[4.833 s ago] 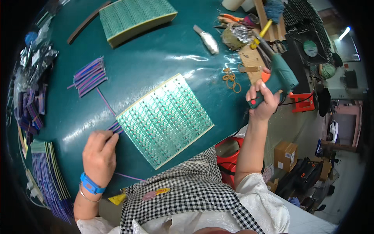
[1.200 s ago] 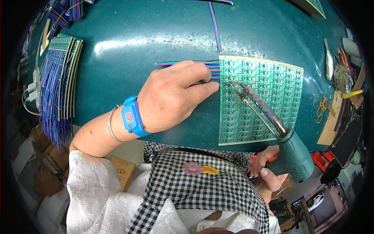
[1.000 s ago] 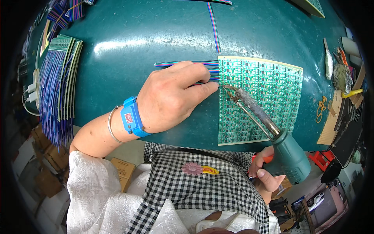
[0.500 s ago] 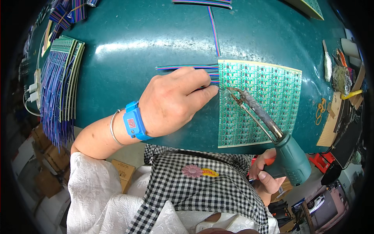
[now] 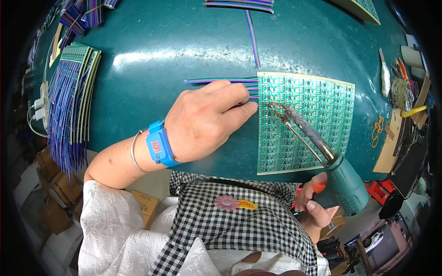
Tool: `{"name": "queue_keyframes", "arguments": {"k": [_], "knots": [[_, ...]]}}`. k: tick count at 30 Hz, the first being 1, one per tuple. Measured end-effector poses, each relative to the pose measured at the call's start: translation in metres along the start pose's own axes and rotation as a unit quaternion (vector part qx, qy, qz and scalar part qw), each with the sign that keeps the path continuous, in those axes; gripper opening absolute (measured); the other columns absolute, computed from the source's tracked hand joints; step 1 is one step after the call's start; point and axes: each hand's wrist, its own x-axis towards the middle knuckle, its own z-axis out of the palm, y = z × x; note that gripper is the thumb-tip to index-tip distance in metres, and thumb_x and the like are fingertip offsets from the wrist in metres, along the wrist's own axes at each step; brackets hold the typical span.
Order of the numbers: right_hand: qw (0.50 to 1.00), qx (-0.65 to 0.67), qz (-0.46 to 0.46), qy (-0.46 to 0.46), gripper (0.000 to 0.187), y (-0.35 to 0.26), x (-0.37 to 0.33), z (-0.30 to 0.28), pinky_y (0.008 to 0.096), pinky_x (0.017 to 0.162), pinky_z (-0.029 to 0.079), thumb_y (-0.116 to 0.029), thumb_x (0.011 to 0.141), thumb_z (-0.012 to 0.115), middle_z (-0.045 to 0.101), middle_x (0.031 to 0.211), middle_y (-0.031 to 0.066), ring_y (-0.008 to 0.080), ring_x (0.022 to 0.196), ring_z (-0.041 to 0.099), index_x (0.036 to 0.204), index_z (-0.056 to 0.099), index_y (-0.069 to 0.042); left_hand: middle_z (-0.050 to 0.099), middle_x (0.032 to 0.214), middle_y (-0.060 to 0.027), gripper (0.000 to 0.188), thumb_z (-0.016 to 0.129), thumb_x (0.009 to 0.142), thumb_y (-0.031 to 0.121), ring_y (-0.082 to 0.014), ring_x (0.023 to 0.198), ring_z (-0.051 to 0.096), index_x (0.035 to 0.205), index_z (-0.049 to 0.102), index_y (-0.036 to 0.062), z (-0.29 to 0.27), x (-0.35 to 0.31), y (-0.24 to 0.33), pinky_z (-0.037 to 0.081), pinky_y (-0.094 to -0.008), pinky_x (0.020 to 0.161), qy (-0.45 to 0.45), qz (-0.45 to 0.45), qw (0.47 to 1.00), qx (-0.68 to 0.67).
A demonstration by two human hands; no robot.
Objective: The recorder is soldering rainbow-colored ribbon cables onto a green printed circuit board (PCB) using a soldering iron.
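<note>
At a green table (image 5: 152, 92), a person's left hand (image 5: 207, 122) pinches multicoloured wires (image 5: 252, 97) at the left edge of a green circuit board panel (image 5: 281, 152) lying flat before the checked apron (image 5: 239, 221). The right hand (image 5: 314, 214) grips a teal soldering gun (image 5: 347, 184), its tip over the panel just beside the left fingertips. Loose wire ribbons (image 5: 239, 4) lie beyond; a stack of wired boards (image 5: 73, 101) sits well to the left.
</note>
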Motion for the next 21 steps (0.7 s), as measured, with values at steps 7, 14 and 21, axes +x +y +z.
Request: {"name": "queue_keyframes", "arguments": {"k": [7,14,21], "knots": [[0.999,-0.029,0.026,-0.016,0.045,0.0013,-0.0021,-0.0034,0.0308,0.043,0.049,-0.011,0.076,0.078,0.053,0.070,0.0102,0.0167,0.048,0.052,0.108,0.052,0.007,0.064,0.093,-0.0092,0.033,0.076,0.067,-0.004,-0.0251,0.074,0.064,0.100,0.074,-0.0003,0.0003,0.0003,-0.0002,0.054,-0.0369,0.063,-0.001,0.009,1.000,0.010],[0.999,-0.038,0.003,-0.024,0.039,0.0070,-0.0029,-0.0063,0.0317,0.043,0.049,-0.007,0.076,0.076,0.054,0.079,0.0135,0.0178,0.051,0.054,0.103,0.052,0.005,0.062,0.093,-0.0089,0.033,0.074,0.068,-0.001,-0.0229,0.070,0.060,0.101,0.074,-0.0008,-0.0022,0.0025,0.0024,0.050,-0.0338,0.052,-0.007,0.036,0.998,0.048],[0.999,0.032,0.006,-0.007,0.047,-0.0004,-0.0016,-0.0007,0.0311,0.048,0.049,-0.007,0.075,0.076,0.054,0.073,0.0105,0.0179,0.054,0.054,0.113,0.053,0.006,0.062,0.094,-0.0081,0.040,0.072,0.065,0.002,-0.0206,0.070,0.058,0.104,0.074,-0.0015,-0.0061,0.0036,0.0062,0.049,-0.0315,0.049,-0.022,0.048,0.995,0.080]]}}
